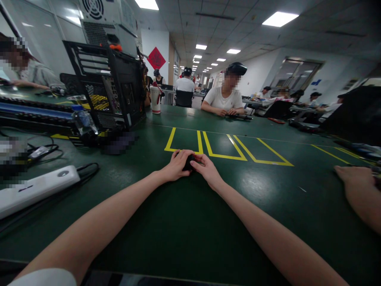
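Forearms [119,216], lower frame; left hand [177,165] and right hand [208,171], half-curled, grip a small black object [188,162], mid-frame, mostly hidden.

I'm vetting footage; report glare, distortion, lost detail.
Head view: ceiling lights blown white; head view: glare on the table, right of the right hand; head view: edges look stretched; head view: black object at the left hand, too dark for detail.

Small black object [188,162], partly hidden between left hand [177,163] and right hand [207,168]
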Action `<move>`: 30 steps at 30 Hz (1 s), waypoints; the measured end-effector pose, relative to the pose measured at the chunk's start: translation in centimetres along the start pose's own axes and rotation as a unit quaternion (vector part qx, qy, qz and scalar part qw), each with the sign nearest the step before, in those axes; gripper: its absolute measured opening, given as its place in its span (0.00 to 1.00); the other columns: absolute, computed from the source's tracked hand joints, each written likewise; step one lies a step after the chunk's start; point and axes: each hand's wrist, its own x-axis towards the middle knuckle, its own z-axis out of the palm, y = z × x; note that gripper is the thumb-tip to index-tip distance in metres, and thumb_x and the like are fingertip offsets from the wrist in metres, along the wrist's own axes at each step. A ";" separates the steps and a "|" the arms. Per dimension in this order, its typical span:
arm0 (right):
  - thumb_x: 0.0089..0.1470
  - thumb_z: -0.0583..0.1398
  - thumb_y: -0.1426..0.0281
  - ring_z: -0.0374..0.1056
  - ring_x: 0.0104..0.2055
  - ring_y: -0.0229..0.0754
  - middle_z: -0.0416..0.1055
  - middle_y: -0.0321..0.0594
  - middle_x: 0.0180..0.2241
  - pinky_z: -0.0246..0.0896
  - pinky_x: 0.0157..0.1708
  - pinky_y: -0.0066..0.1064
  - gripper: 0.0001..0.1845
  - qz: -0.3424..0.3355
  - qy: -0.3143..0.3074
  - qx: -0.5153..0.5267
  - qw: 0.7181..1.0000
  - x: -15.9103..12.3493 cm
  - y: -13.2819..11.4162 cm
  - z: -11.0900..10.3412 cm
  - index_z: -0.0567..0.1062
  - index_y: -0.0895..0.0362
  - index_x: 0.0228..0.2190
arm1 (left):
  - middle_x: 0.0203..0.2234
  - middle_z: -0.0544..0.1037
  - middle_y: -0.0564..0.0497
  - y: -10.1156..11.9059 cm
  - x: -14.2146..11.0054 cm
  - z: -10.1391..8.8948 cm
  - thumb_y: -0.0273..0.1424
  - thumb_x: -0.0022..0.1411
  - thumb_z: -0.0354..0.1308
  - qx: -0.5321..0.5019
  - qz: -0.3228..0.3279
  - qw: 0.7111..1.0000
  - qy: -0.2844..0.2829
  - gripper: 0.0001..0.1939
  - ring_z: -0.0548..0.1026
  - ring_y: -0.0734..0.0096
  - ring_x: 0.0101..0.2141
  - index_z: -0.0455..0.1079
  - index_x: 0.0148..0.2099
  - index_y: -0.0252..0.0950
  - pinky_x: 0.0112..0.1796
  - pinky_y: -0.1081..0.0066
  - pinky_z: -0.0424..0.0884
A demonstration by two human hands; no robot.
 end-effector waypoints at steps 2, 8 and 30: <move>0.42 0.61 0.64 0.62 0.45 0.40 0.66 0.39 0.41 0.57 0.47 0.39 0.19 0.006 -0.010 -0.006 1.000 -0.1 0.0 -0.1 0.67 0.54 0.39 | 0.48 0.62 0.45 0.0 0.0 0.0 0.30 0.50 0.54 -0.003 -0.001 1.000 0.001 0.30 0.59 0.61 0.51 0.47 0.54 0.39 0.54 0.56 0.46; 0.39 0.63 0.68 0.64 0.43 0.40 0.65 0.36 0.40 0.59 0.46 0.37 0.18 -0.019 -0.034 0.009 0.999 -0.5 -0.5 0.0 0.66 0.53 0.36 | 0.47 0.62 0.46 0.2 0.0 -0.3 0.29 0.49 0.55 -0.011 -0.006 1.000 -0.007 0.31 0.59 0.60 0.51 0.47 0.54 0.40 0.54 0.55 0.46; 0.43 0.61 0.64 0.63 0.43 0.39 0.67 0.36 0.36 0.59 0.46 0.39 0.14 0.000 0.011 -0.002 1.000 -0.2 -0.3 0.2 0.67 0.54 0.34 | 0.48 0.62 0.46 0.0 0.0 0.0 0.30 0.50 0.55 0.007 -0.003 1.000 -0.001 0.30 0.59 0.61 0.51 0.46 0.54 0.39 0.54 0.57 0.45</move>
